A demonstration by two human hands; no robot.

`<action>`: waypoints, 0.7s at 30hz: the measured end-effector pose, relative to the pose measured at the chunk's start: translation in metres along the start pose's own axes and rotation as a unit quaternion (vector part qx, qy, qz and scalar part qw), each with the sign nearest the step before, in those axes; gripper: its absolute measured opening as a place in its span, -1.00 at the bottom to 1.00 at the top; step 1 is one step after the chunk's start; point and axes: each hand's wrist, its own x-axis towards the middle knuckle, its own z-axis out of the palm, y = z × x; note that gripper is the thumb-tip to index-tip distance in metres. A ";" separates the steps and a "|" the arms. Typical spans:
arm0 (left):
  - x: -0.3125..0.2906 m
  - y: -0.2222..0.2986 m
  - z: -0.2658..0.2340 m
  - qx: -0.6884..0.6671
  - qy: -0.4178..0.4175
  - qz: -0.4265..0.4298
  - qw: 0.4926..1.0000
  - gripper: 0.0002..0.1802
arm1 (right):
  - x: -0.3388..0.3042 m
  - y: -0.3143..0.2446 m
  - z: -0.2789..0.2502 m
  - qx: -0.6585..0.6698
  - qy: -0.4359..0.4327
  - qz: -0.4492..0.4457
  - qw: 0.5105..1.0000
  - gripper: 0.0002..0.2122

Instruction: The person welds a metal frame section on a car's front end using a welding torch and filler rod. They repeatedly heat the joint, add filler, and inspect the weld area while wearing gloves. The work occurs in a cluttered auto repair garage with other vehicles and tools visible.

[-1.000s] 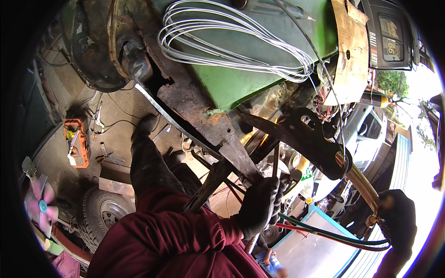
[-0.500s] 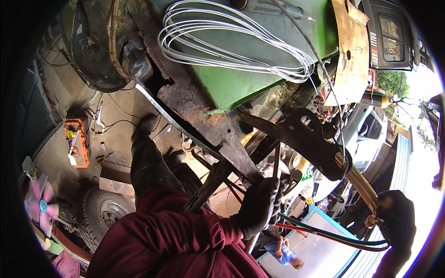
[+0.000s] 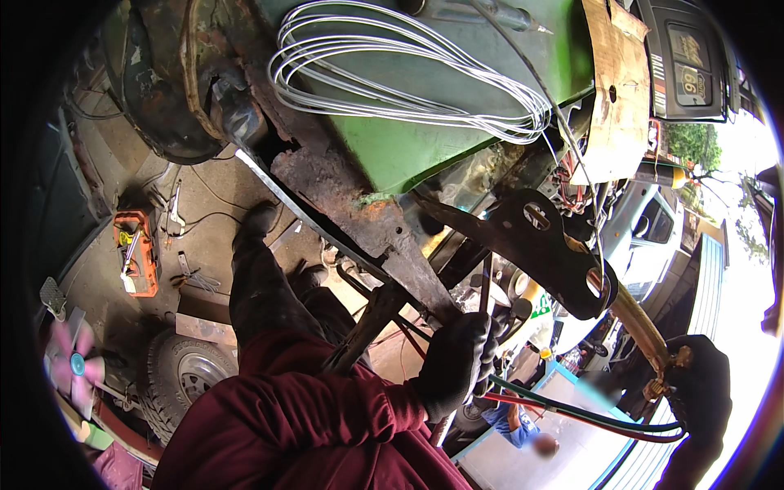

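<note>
My left hand (image 3: 452, 359), in a black glove, is closed round a thin dark rod (image 3: 487, 282) that sticks up from the fist. Just above it is the end of a rusty, ragged metal frame edge (image 3: 335, 200). At the right, my right hand (image 3: 701, 384), also black-gloved, grips a brass gas torch (image 3: 639, 327). Green and red hoses (image 3: 588, 411) run from beside the torch toward my left hand. A dark bracket with slotted holes (image 3: 514, 241) lies across the torch; brass shows through one slot. The torch tip is hard to make out.
A coil of silvery wire (image 3: 408, 61) rests on a green panel (image 3: 392, 155), near a pointed tool (image 3: 482, 15). Cardboard (image 3: 611, 90) hangs at upper right. On the floor are an orange toolbox (image 3: 147, 253), a tyre (image 3: 175, 384) and a pink fan (image 3: 77, 365). A person in blue (image 3: 523, 429) is beyond.
The wire coil and green panel sit slightly further left in view. The person in blue has shifted right and down. Both my hands keep their grips almost unmoved.
</note>
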 end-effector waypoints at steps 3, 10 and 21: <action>0.001 0.000 0.000 -0.003 -0.003 -0.006 1.000 -0.66 | 0.001 0.001 -0.001 -0.011 0.007 -0.002 1.000 -0.60; -0.001 0.002 0.000 -0.017 -0.007 -0.019 1.000 -0.65 | 0.001 0.000 -0.002 -0.039 0.004 -0.010 0.999 -0.60; -0.003 0.005 0.005 -0.015 0.022 -0.020 0.999 -0.72 | -0.001 -0.004 -0.004 -0.019 -0.004 -0.008 1.000 -0.63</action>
